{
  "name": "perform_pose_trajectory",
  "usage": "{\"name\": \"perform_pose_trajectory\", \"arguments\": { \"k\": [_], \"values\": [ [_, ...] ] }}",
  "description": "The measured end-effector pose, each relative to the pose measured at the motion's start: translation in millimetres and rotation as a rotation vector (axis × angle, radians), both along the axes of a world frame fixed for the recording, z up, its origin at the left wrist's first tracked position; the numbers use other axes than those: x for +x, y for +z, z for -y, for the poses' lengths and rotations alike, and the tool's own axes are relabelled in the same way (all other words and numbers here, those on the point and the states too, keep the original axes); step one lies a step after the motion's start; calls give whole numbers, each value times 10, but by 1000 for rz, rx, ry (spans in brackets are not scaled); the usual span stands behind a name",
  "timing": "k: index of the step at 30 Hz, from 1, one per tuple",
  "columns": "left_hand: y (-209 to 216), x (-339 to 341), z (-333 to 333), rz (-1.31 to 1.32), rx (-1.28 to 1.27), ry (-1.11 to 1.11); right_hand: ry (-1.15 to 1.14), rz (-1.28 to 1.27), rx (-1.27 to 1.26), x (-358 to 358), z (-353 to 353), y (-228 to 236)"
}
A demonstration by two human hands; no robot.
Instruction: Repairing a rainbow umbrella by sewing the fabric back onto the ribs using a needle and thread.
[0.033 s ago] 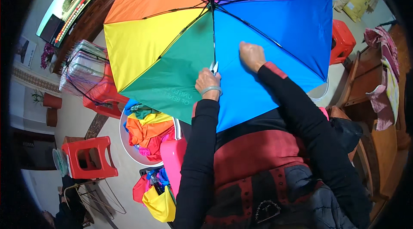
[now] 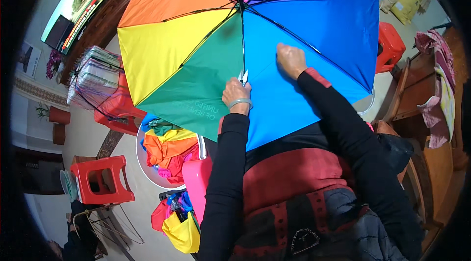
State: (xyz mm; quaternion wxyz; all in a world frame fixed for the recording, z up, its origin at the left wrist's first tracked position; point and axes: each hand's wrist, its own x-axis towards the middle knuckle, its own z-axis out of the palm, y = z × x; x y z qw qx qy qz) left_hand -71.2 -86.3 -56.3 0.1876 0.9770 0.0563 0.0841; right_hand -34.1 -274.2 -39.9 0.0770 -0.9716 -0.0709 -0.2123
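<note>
An open rainbow-coloured umbrella (image 2: 289,96) spreads in front of me, its inner side and black ribs (image 2: 244,40) facing me. My left hand (image 2: 236,95), with a pale bangle at the wrist, is closed at the seam between the green and light blue panels. Thread snips (image 2: 244,76) stick up out of its fist, silver blades pointing away from me along a rib. My right hand (image 2: 291,61) hovers over the light blue panel, fingers pinched together. Whatever those fingers hold, perhaps something very thin, is too small to make out.
On my left, a white tub (image 2: 147,165) holds folded colourful fabric; more bright fabric (image 2: 181,231) lies beside it. A red stool (image 2: 104,180) stands farther left, and bundled plastic-wrapped packs (image 2: 95,77) sit on another. At right are a red stool (image 2: 390,47) and wooden furniture (image 2: 417,82) with cloths.
My right hand has shifted slightly to the right and away from me. The left hand and the snips are almost unmoved.
</note>
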Motion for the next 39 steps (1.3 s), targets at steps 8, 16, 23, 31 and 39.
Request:
{"name": "perform_pose_trajectory", "arguments": {
  "k": [8, 16, 23, 31, 39],
  "values": [
    [-128, 58, -101, 233, -309, -393, 58, 89, 109, -83, 190, 519],
    [-204, 99, -114, 294, -426, -502, 161, 109, 262, -156, 71, 693],
    [-183, 152, -191, 37, -993, -217, 215, 116, 318, -115, -5, 594],
    [49, -8, -234, 14, -1324, 108, 559, -210, 256, -476, -535, 365],
    [-47, 25, -226, 135, -1299, 49, 498, -187, 395, -316, -940, -67]
  ]
}}
